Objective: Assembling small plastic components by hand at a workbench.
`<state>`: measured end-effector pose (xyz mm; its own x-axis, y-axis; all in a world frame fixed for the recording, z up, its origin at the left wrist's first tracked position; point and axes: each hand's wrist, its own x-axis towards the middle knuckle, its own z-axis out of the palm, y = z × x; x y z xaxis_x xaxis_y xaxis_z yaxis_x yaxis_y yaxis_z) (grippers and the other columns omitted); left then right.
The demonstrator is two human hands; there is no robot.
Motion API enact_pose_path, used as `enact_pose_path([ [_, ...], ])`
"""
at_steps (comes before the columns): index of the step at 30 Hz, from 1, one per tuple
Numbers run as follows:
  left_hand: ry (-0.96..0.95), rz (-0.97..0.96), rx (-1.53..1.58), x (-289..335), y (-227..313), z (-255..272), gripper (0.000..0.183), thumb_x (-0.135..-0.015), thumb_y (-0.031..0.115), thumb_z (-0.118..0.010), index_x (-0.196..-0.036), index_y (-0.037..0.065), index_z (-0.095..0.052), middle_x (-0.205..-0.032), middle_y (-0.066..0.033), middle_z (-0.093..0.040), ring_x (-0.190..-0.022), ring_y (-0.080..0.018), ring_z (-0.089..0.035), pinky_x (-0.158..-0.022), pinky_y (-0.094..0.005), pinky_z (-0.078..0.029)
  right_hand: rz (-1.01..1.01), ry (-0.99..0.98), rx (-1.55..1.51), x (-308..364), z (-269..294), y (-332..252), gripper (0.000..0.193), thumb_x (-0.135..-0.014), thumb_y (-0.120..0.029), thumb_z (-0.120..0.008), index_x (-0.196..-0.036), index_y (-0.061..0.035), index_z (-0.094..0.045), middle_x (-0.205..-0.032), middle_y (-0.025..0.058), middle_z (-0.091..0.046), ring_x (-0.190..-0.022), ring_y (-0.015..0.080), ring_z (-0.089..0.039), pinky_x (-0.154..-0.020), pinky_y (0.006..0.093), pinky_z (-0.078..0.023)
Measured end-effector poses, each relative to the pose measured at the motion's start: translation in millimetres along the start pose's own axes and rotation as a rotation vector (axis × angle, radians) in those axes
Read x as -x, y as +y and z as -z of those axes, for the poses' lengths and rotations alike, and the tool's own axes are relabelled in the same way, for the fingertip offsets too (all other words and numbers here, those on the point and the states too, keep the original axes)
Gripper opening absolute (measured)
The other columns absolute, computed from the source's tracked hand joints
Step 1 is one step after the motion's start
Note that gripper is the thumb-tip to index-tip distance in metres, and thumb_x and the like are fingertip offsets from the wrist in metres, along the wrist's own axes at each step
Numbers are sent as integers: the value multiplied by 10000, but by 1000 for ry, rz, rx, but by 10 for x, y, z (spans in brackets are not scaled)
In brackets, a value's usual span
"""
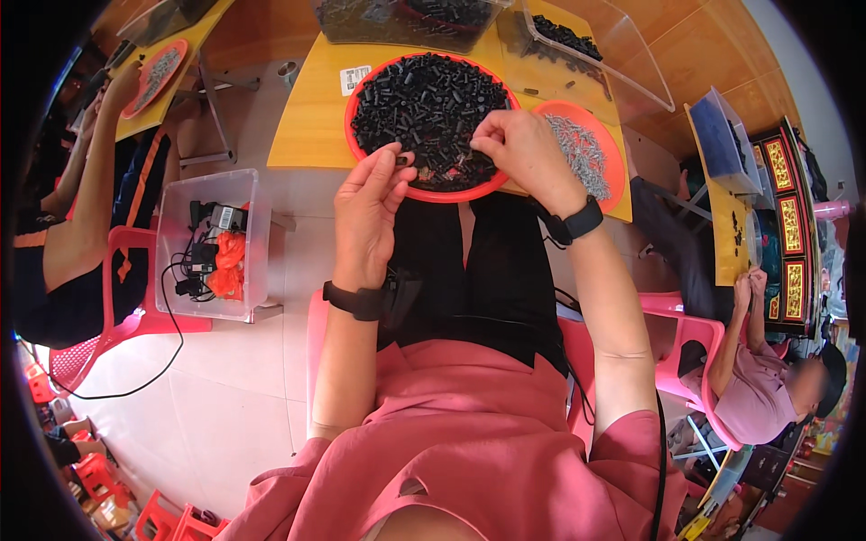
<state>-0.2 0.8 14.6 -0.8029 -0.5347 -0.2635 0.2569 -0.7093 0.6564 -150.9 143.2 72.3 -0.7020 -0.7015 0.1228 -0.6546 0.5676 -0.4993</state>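
A round red basin (pixel 353 135) full of small black tube-like parts (pixel 424 99) sits in front of me on the yellow table. At its near left rim, my left hand (pixel 368 203) pinches a small black part (pixel 403 160) between thumb and fingertips. My right hand (pixel 526 151) is over the basin's right side, its thumb and fingers pressed together; whatever they hold is hidden or too small to name. Right of the basin, partly behind my right wrist, lies an orange-red plate (pixel 611 149) with a heap of small grey pieces (pixel 579 155), which look like screws.
Clear plastic bins (pixel 410 27) with black parts stand at the table's far side. A clear tub (pixel 257 234) with cables and an orange bag is at my left. Other people sit at tables on both sides, on pink chairs (pixel 108 298). A black cable (pixel 135 394) crosses the floor.
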Motion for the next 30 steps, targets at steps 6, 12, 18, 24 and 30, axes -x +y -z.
enact_pose_path([
  [6,-8,39,22,-5,-10,15,252,-930,141,-617,-1132,-7,-639,-998,-115,-688,-797,-118,-670,-680,-176,-554,25,-85,143,20,-190,37,155,-775,-161,-713,-831,-18,-694,-721,131,-673,-709,302,-658,-659,393,-512],
  [12,-16,56,29,-11,-15,19,247,-926,129,-620,-1129,-11,-641,-1003,-115,-687,-797,-117,-668,-684,-176,-554,75,-34,285,47,-263,34,108,-757,-124,-699,-825,-41,-688,-832,134,-651,-822,338,-636,-711,435,-498],
  [18,-35,67,10,-26,-17,8,236,-924,119,-620,-1120,-10,-644,-993,-111,-687,-788,-113,-667,-683,-180,-553,282,-41,256,35,-257,112,44,-753,-75,-669,-795,-62,-672,-812,110,-583,-785,339,-613,-674,444,-481],
  [24,-71,25,-76,-17,-45,14,204,-919,123,-628,-1075,-6,-655,-925,-88,-693,-738,-105,-667,-649,-177,-542,380,-87,234,-15,-215,121,48,-771,-86,-659,-807,-55,-662,-800,99,-555,-759,336,-605,-659,436,-479],
  [30,-95,-14,-224,-11,-113,4,173,-910,134,-644,-1031,11,-665,-874,-59,-689,-701,-96,-662,-607,-174,-515,322,-2,45,13,-268,132,106,-784,-91,-644,-854,-12,-628,-811,107,-609,-730,268,-636,-658,369,-505],
])
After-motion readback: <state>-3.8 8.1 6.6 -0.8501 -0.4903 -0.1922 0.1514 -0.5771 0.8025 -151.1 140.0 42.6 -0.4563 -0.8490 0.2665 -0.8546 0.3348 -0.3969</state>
